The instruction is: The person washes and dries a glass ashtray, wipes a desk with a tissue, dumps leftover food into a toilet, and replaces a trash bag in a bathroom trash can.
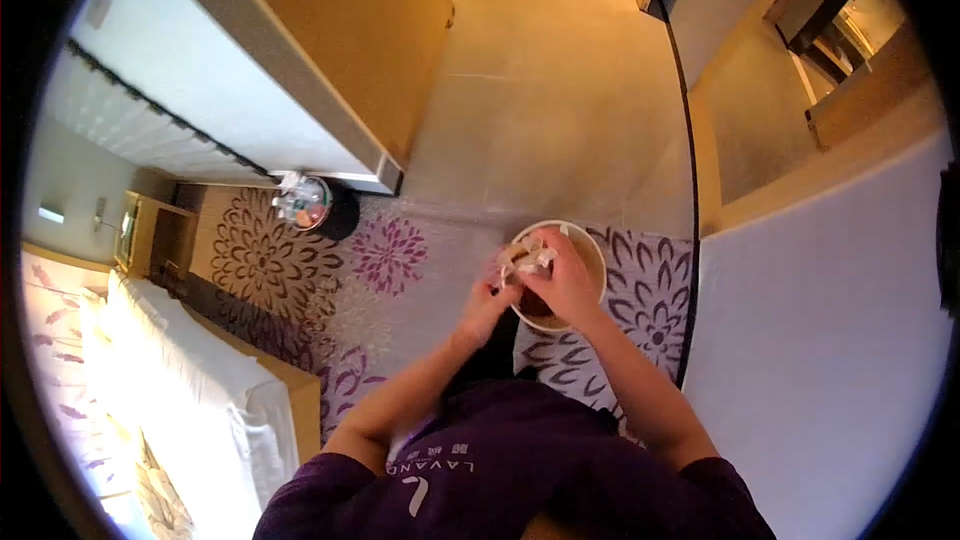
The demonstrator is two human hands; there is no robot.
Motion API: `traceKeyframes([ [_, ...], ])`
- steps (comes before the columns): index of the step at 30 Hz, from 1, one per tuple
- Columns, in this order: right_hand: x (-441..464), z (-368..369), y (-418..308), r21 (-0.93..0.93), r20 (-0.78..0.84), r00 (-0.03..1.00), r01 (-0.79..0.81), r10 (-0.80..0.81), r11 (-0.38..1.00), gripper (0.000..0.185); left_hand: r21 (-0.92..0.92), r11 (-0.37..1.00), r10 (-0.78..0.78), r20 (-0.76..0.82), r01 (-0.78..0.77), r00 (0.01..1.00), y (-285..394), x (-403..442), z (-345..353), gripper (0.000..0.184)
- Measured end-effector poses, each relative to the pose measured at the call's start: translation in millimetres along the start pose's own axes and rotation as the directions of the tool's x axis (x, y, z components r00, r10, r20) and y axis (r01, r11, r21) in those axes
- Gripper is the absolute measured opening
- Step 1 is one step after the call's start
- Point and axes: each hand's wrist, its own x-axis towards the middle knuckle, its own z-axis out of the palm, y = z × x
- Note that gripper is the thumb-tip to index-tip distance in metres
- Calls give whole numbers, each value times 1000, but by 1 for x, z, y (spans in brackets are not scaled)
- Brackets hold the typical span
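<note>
Both my hands are together in front of me, above a round bin with a pale rim and a brownish inside. A small, crumpled whitish piece, thin like plastic or paper, is between my fingers. My left hand pinches it from the left side. From the right, my right hand has its fingers curled round the same piece. The fingertips overlap, and part of the piece is hidden behind them. What lies at the bottom of the bin is mostly covered by my hands.
A dark waste bin filled with bottles and other rubbish stands by the wall corner. A bed with white linen is on the left. Patterned carpet meets a tan tiled floor, and a white wall runs along the right.
</note>
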Motion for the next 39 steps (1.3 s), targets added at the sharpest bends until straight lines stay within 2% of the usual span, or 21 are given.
traceKeyframes([
  [3, 116, -18, 48, -31, 80, 997, -11, 14, 999, 42, 63, 986, 157, -67, -153, 985, 41, 106, -8, 61],
  [4, 151, -24, 62, -57, 96, 995, -8, 13, 998, 42, 11, 994, 112, -67, -111, 992, 49, 136, -12, 62],
  [5, 187, -25, 81, -29, 46, 998, 44, -43, 999, 43, -40, 995, 91, -54, -93, 994, 64, 178, -15, 63],
  [6, 230, -33, 83, -43, 26, 999, -25, 26, 999, 44, -93, 992, 79, -40, -83, 996, 82, 222, -18, 64],
  [7, 264, -39, 83, -51, 17, 994, -105, 106, 993, 45, -20, 999, 38, -63, -40, 997, 88, 261, -25, 67],
  [9, 328, -52, 80, -4, 17, 950, -313, 313, 950, 49, -30, 1000, 8, -56, -9, 998, 109, 327, -33, 68],
  [12, 426, -54, 123, 254, -104, 939, -295, 329, 921, 51, 27, 995, -89, -107, 93, 990, 150, 426, -46, 72],
  [13, 459, -57, 129, 265, -137, 943, -261, 304, 928, 45, 27, 994, -99, -122, 104, 988, 164, 458, -49, 72],
  [17, 591, -69, 164, -72, -112, 948, -306, 297, 949, 34, -16, 998, -58, -92, 57, 994, 209, 597, -74, 75],
  [18, 633, -71, 177, -99, -120, 966, -240, 228, 966, 34, -41, 997, -62, -95, 58, 994, 215, 632, -84, 76],
  [20, 705, -75, 199, -149, -118, 987, -122, 105, 981, 34, 61, 981, -176, -149, 187, 973, 223, 696, -114, 73],
  [22, 778, -86, 206, -128, -184, 973, -165, 140, 978, 33, 71, 983, -158, -163, 171, 974, 270, 757, -121, 69],
  [24, 837, -94, 219, -72, -218, 957, -213, 193, 974, 33, -52, 998, -48, -240, 36, 970, 303, 804, -120, 65],
  [25, 875, -99, 220, -68, -202, 957, -225, 207, 972, 33, -123, 992, 2, -286, -39, 958, 317, 831, -125, 63],
  [28, 983, -108, 241, -86, 9, 968, -251, 252, 964, 33, -182, 977, 38, -361, -110, 932, 362, 920, -150, 59],
  [29, 1023, -108, 248, -116, 19, 979, -201, 205, 973, 35, -222, 967, 24, -401, -123, 916, 381, 950, -158, 58],
  [32, 1119, -108, 281, -60, 76, 979, -183, 187, 981, 38, -143, 967, 125, -447, -209, 886, 401, 1035, -188, 56],
  [33, 1158, -103, 305, -143, 130, 982, -116, 135, 983, 40, -158, 961, 133, -451, -226, 882, 419, 1064, -195, 56],
  [36, 1280, -94, 287, -96, 243, 952, -166, 185, 981, 38, -167, 962, 130, -419, -217, 899, 459, 1161, -236, 59],
  [38, 1350, -86, 315, -63, 269, 954, -118, 131, 991, 38, -152, 967, 113, -453, -202, 884, 480, 1230, -250, 61],
  [39, 1385, -87, 313, 2, 319, 935, -164, 155, 987, 37, -132, 970, 128, -429, -202, 894, 505, 1254, -252, 64],
])
